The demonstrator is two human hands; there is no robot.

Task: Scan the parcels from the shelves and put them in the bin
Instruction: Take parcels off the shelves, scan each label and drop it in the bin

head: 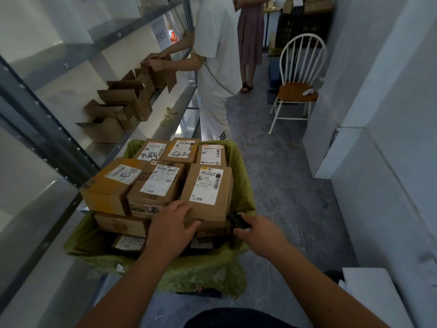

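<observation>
A bin lined with a green bag (243, 192) stands in front of me, piled with several labelled cardboard parcels. My left hand (171, 227) grips the near edge of the front right parcel (208, 197), thumb on its side. My right hand (256, 233) holds a black scanner (236, 220) just right of that parcel, at the bin's rim. Other parcels (113, 185) sit beside and behind it, labels facing up.
Grey metal shelving (71, 143) runs along the left, with open empty cardboard boxes (120, 105) on it. A person in white (217, 67) works at the shelf ahead, another stands behind. A white chair (298, 86) stands at the right; white walls narrow the aisle.
</observation>
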